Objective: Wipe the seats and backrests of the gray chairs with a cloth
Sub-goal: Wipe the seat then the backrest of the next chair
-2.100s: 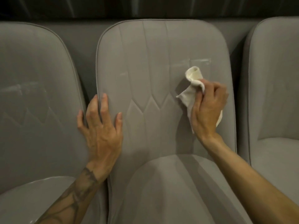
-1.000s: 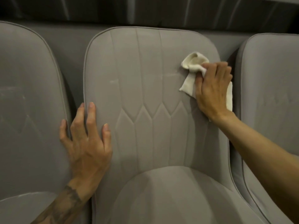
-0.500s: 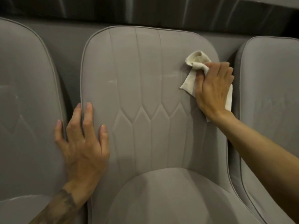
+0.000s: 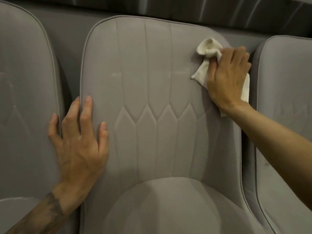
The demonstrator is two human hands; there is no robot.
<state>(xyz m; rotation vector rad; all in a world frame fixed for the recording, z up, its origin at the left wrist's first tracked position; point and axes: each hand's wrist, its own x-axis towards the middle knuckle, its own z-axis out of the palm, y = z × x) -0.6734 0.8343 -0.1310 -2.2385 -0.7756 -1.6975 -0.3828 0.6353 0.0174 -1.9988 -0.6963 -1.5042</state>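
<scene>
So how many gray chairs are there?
3: middle chair facing the camera, left chair and right chair cut off at the edges; more may lie outside the frame.

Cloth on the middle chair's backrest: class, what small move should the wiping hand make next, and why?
Probably sweep the cloth leftward across the backrest. The right hand holds it against the upper right edge, a pale mark shows further left, and the left hand braces the left edge.
</scene>
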